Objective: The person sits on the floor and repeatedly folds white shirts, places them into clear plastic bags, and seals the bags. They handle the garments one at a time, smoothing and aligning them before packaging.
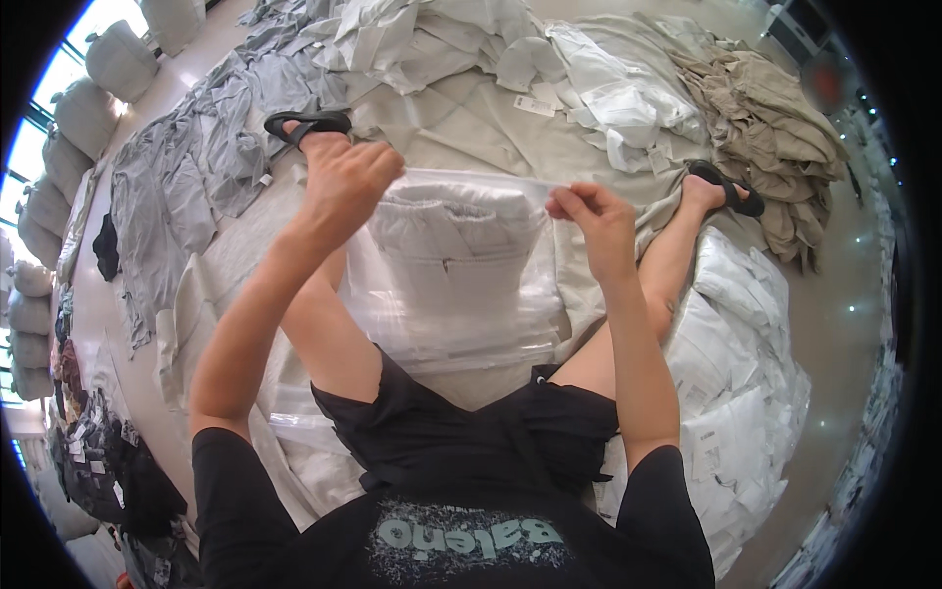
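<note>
Between my outstretched legs lies a clear plastic bag (pixel 461 334) with folded light-grey trousers (pixel 451 228) inside, their gathered waistband toward the bag's far end. My left hand (pixel 355 175) is closed on the far left corner of the bag's mouth. At the opposite corner, my right hand (pixel 597 211) pinches the edge between thumb and fingers. The far edge of the bag is stretched in a nearly straight line between both hands. Beneath the filled bag, more clear bags seem to lie stacked; how many is hidden.
Loose grey garments (pixel 186 177) are heaped at the left, white ones (pixel 628 88) at the far side, brown ones (pixel 756 118) at the far right. Bagged white garments (pixel 736 393) pile up by my right leg. Dark clothes (pixel 113 471) lie at the lower left, and stuffed sacks (pixel 123 61) line the windows.
</note>
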A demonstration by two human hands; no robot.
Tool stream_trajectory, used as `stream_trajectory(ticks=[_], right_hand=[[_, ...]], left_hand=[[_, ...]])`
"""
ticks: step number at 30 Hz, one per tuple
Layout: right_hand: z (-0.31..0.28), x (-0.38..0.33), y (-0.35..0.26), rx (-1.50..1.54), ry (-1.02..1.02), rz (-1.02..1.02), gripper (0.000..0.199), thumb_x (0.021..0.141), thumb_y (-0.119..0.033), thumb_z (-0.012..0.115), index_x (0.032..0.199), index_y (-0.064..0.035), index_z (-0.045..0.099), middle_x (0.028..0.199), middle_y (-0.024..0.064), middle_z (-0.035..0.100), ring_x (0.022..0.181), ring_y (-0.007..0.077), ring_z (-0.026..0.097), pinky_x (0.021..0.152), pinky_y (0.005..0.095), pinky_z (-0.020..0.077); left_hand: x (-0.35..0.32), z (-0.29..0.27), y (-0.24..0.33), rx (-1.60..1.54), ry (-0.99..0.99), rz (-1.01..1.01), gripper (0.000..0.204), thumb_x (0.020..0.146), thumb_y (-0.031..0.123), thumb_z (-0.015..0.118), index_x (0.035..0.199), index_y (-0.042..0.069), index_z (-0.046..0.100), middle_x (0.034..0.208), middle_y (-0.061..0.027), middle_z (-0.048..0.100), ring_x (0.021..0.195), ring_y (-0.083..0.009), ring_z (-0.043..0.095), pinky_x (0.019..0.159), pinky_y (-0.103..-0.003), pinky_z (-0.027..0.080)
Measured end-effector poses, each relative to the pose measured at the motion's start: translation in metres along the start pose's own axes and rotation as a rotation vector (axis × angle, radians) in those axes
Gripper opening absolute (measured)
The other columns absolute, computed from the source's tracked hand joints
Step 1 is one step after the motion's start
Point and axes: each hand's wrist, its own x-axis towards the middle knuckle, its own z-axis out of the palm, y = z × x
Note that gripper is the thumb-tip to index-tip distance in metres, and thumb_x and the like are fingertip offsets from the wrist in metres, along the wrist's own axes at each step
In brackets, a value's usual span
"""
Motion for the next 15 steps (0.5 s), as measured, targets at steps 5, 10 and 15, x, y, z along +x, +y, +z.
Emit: stream_trajectory(ticks=[5, 10, 15], right_hand=[[-0.041, -0.029, -0.044, -0.021, -0.445, -0.132, 0.009, 0.097, -0.002, 0.078, 0.103, 0.0045, 0.078, 0.092, 0.0079, 0.078, 0.082, 0.0127, 0.071, 0.078, 0.0258, 0.0576], [-0.033, -0.041, 0.017, -0.477, -0.571, -0.017, 0.038, 0.102, -0.019, 0.073, 0.137, -0.0041, 0.071, 0.129, 0.0133, 0.076, 0.123, 0.0248, 0.07, 0.105, 0.0343, 0.053], [0.046, -0.013, 0.167, -1.238, -0.247, -0.17, 0.083, 0.098, -0.069, 0.064, 0.165, -0.024, 0.047, 0.175, 0.0189, 0.032, 0.164, 0.0429, 0.022, 0.131, 0.0646, 0.0094]], left_hand=[[-0.039, -0.056, 0.053, -0.053, 0.096, 0.034, 0.013, 0.084, 0.009, 0.075, 0.087, 0.005, 0.063, 0.079, -0.0085, 0.059, 0.079, -0.0265, 0.066, 0.068, -0.042, 0.052], [-0.13, -0.012, 0.078, -0.708, -0.633, -0.205, 0.019, 0.093, 0.024, 0.082, 0.102, 0.008, 0.078, 0.079, -0.0078, 0.073, 0.075, -0.0302, 0.072, 0.069, -0.042, 0.056], [-0.136, 0.168, 0.052, -0.594, -0.412, -0.74, 0.067, 0.098, 0.047, 0.076, 0.139, -0.005, 0.062, 0.127, -0.028, 0.072, 0.116, -0.0452, 0.07, 0.1, -0.049, 0.055]])
